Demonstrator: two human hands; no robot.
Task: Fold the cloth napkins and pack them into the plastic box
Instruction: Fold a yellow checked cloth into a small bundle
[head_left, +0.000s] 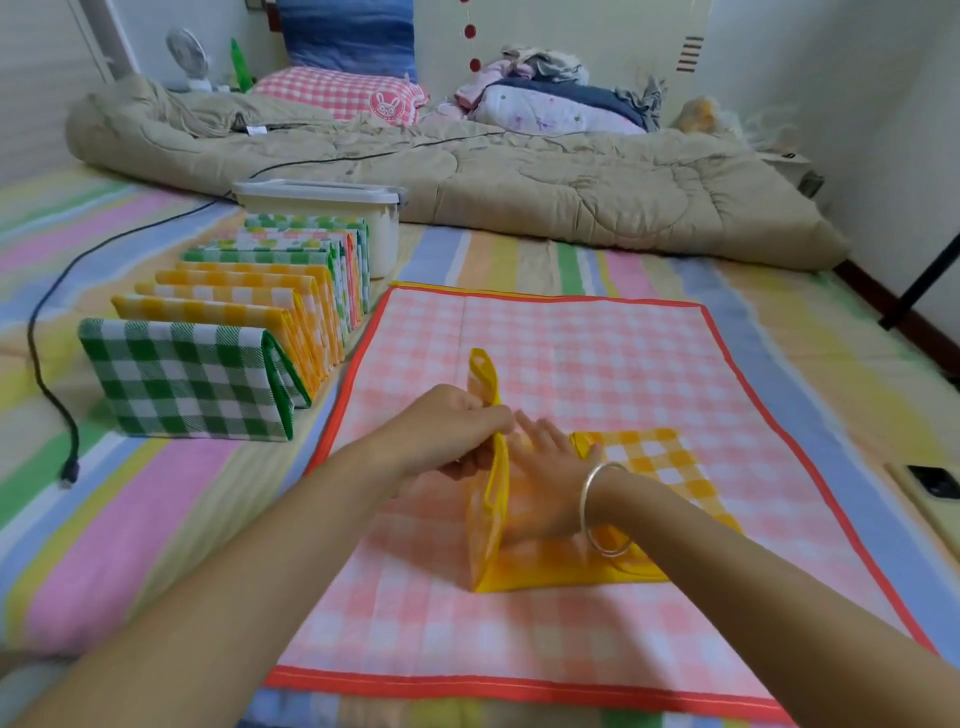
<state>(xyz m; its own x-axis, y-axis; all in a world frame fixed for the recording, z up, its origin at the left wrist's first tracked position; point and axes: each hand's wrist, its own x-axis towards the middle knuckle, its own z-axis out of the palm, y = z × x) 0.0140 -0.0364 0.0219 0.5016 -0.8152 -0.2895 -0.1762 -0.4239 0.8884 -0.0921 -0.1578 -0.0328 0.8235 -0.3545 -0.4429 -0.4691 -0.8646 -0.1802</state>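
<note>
A yellow checked napkin (654, 457) lies partly folded on a spread pink checked napkin (571, 353). My left hand (447, 436) grips the yellow napkin's left flap and holds it upright. My right hand (550, 473), with a silver bangle at the wrist, lies flat with straight fingers on the yellow cloth just right of that flap. To the left, a row of several folded napkins (228, 332) stands on edge, green checked at the front, yellow ones behind. The white plastic box (332, 208) with its lid on stands at the far end of the row.
All this sits on a pastel striped bed sheet (130, 519). A black cable (47, 384) with a plug runs along the left. A beige quilt (519, 187), pillows and a clothes pile lie behind. A phone (935, 483) lies at the right edge.
</note>
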